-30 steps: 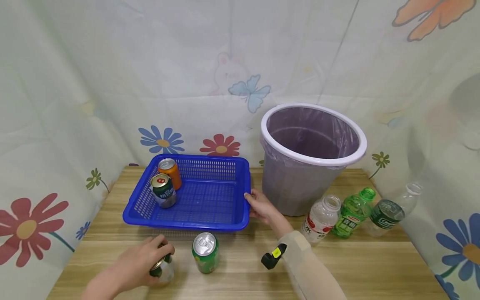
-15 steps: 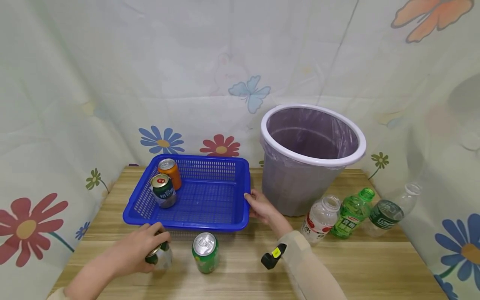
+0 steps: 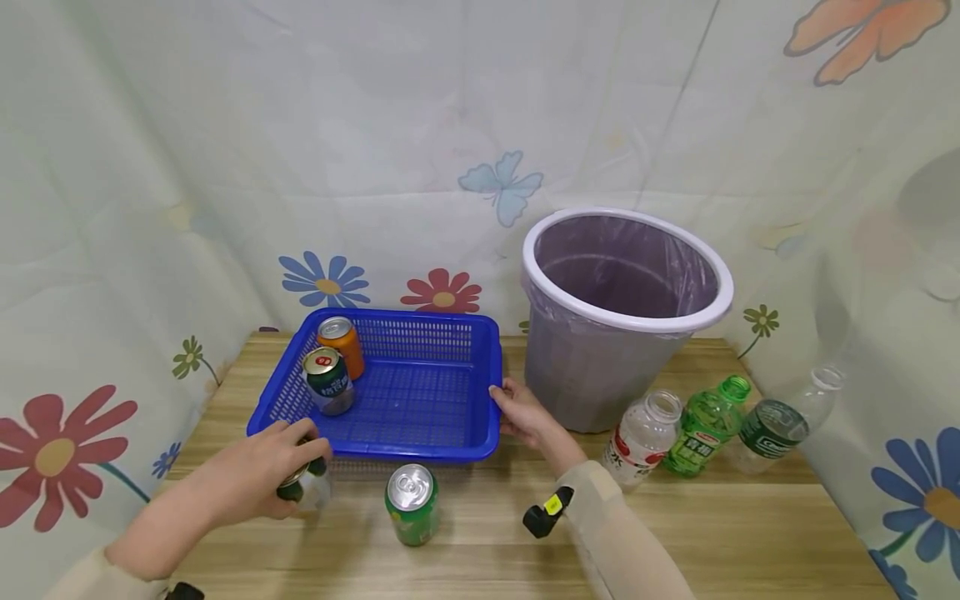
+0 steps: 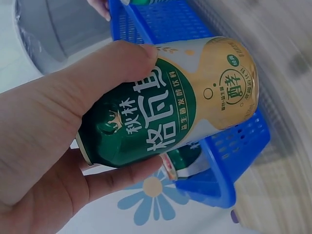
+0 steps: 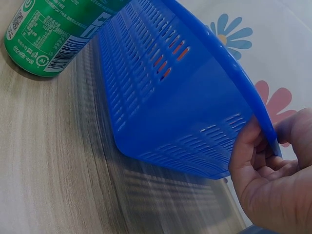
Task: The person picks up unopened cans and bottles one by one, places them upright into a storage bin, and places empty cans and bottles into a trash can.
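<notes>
My left hand (image 3: 266, 467) grips a green, white and gold drink can (image 4: 195, 97) in front of the basket's near left corner. In the left wrist view the thumb lies along one side of it and fingers curl under the other. My right hand (image 3: 522, 410) pinches the right rim of the blue plastic basket (image 5: 180, 97), thumb on top and fingers curled beneath. Inside that basket, at its left, stand an orange can (image 3: 342, 348) and a dark green can (image 3: 328, 385). A bright green can (image 3: 412, 508) stands upright on the table before the basket.
Behind the right hand stands a grey bin (image 3: 592, 367) with a white rim and a clear liner. Beside it are a clear bottle with a red label (image 3: 637, 446), a green bottle (image 3: 703, 429) and a clear bottle with a dark green label (image 3: 776, 427), on the wooden table (image 3: 720, 542).
My left hand has lifted the can off the table and carried it up and left, toward the basket's near left corner. The right hand stays on the rim.
</notes>
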A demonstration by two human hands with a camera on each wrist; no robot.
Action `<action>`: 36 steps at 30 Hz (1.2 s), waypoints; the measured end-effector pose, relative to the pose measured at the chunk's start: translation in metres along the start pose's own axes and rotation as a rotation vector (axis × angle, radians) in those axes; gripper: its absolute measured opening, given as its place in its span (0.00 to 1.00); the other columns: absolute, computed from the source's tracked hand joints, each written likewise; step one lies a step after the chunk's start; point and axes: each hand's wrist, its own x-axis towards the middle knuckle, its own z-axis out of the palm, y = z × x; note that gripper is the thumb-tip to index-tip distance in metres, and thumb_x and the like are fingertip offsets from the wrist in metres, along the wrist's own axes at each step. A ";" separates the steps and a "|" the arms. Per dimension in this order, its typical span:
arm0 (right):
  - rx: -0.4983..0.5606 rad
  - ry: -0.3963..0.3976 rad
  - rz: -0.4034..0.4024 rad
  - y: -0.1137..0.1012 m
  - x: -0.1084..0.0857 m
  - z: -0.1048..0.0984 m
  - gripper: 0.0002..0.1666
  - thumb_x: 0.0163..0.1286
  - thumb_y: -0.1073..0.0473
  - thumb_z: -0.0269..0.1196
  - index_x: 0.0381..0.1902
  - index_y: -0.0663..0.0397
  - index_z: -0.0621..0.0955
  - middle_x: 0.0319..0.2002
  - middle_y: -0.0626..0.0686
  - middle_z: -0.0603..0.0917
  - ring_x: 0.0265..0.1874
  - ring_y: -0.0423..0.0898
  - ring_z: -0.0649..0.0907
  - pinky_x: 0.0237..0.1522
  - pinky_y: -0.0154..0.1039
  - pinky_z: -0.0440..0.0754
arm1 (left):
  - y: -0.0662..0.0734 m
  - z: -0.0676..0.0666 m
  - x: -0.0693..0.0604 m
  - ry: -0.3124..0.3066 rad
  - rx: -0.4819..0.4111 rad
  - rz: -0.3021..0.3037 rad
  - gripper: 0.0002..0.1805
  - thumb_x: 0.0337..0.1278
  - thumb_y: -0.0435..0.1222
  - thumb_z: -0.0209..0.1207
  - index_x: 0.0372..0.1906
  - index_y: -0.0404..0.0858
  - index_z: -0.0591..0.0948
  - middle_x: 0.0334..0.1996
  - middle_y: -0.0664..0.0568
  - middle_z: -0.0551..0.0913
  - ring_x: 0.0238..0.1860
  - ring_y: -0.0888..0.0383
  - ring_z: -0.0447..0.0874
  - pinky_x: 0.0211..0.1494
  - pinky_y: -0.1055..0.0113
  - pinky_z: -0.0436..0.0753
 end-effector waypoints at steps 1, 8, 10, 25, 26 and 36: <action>0.002 -0.002 0.000 0.000 0.000 0.000 0.18 0.73 0.59 0.44 0.55 0.65 0.64 0.44 0.61 0.80 0.33 0.47 0.83 0.35 0.42 0.82 | 0.000 -0.002 0.000 -0.003 0.001 -0.001 0.31 0.27 0.43 0.75 0.44 0.47 0.74 0.37 0.57 0.69 0.33 0.59 0.67 0.26 0.69 0.72; 0.000 0.011 0.008 0.000 0.000 0.000 0.18 0.73 0.59 0.44 0.56 0.64 0.65 0.42 0.58 0.80 0.34 0.48 0.83 0.35 0.43 0.82 | -0.005 -0.017 0.003 -0.030 -0.016 -0.006 0.28 0.30 0.42 0.74 0.43 0.48 0.74 0.36 0.59 0.68 0.34 0.59 0.66 0.27 0.70 0.72; 0.001 0.006 0.003 0.001 -0.001 0.000 0.18 0.73 0.59 0.44 0.56 0.66 0.64 0.39 0.56 0.81 0.34 0.48 0.83 0.35 0.44 0.82 | -0.006 -0.021 0.004 -0.021 -0.010 -0.006 0.28 0.30 0.41 0.74 0.43 0.47 0.74 0.35 0.59 0.68 0.34 0.60 0.66 0.28 0.70 0.72; 0.015 -0.025 -0.012 0.001 0.001 -0.001 0.18 0.73 0.59 0.44 0.55 0.66 0.64 0.39 0.56 0.80 0.32 0.45 0.82 0.34 0.40 0.82 | -0.014 -0.044 0.013 0.032 0.020 0.004 0.28 0.29 0.41 0.74 0.43 0.49 0.74 0.36 0.58 0.70 0.32 0.59 0.68 0.27 0.70 0.71; 0.015 -0.026 -0.011 0.002 0.001 -0.001 0.18 0.73 0.59 0.44 0.55 0.66 0.64 0.41 0.57 0.80 0.32 0.45 0.82 0.34 0.40 0.82 | -0.015 -0.045 0.014 0.033 0.018 0.002 0.28 0.29 0.41 0.74 0.43 0.49 0.74 0.36 0.58 0.69 0.32 0.59 0.68 0.27 0.71 0.70; 0.016 -0.005 -0.003 0.001 0.001 0.000 0.17 0.73 0.59 0.45 0.54 0.65 0.65 0.45 0.64 0.78 0.33 0.47 0.82 0.32 0.40 0.81 | -0.023 -0.055 0.025 0.017 0.032 -0.027 0.29 0.29 0.40 0.74 0.44 0.49 0.75 0.40 0.53 0.72 0.32 0.58 0.72 0.26 0.71 0.75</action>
